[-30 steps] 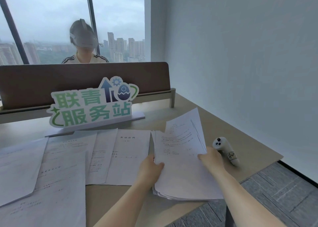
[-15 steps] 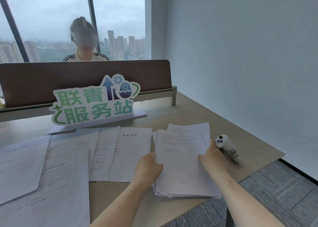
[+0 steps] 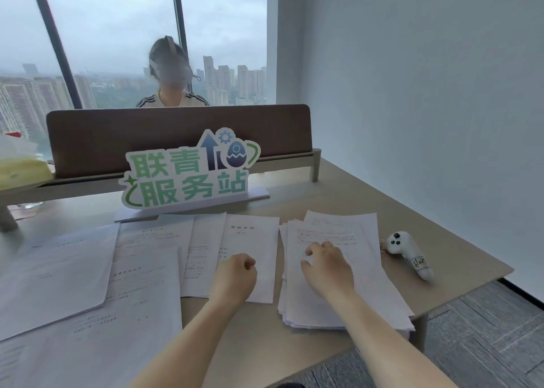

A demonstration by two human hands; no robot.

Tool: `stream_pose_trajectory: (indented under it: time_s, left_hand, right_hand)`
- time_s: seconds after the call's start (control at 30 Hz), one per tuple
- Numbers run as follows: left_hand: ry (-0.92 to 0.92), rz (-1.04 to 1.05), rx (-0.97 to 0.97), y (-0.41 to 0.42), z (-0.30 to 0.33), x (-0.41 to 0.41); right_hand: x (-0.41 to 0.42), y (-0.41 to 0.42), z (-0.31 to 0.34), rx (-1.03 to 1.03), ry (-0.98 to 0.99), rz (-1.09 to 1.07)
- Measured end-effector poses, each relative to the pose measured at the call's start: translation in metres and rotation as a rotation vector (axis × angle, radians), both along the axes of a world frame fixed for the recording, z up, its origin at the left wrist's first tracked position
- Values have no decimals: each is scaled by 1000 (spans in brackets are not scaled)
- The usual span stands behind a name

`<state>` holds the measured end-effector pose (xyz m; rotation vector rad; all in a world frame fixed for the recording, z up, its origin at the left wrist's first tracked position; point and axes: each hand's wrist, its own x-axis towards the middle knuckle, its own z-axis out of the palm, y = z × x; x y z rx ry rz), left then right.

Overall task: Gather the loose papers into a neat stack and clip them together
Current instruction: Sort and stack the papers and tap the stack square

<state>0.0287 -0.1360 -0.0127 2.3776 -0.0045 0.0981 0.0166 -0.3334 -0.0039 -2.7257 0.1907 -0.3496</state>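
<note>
Surface (image 3: 347,199): a tan desk carrying all the papers, with a brown divider (image 3: 176,134) along its far edge.
Sign (image 3: 191,171): a green and white cut-out standing upright just behind the papers.
Loose sheets (image 3: 88,273): several overlapping pages spread flat across the left half, long axes running roughly away from the person.
Stack (image 3: 365,296): gathered pages lying flat at the right near corner, long axis pointing away from the person and leaning slightly left; edges uneven, one page poking out at the far end.
Single sheet (image 3: 259,240): flat just left of the stack, printed heading at its far end.
Right hand (image 3: 328,265): palm down on top of the stack, fingers (image 3: 316,249) loosely bent and pressing the top page, gripping nothing.
Left hand (image 3: 234,277): over the single sheet's near part, fingers curled in; whether they pinch the paper is hard to tell.
Controller (image 3: 409,253): white, lying right of the stack, apart from it.
Change: half a second ago both hands held the stack's side edges; now the left has left it and the right lies on top.
</note>
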Motion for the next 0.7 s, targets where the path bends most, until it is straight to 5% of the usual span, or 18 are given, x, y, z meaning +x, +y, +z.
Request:
stream_pose_trajectory:
  time_s: [0.27,0.7]
  left_hand:
    - [86,184,185,82,2,-15]
    - [339,292,457,113,-7,-30]
  right_hand:
    - [2,88,-4,96,103,202]
    - [18,141,-10,-54,443,146]
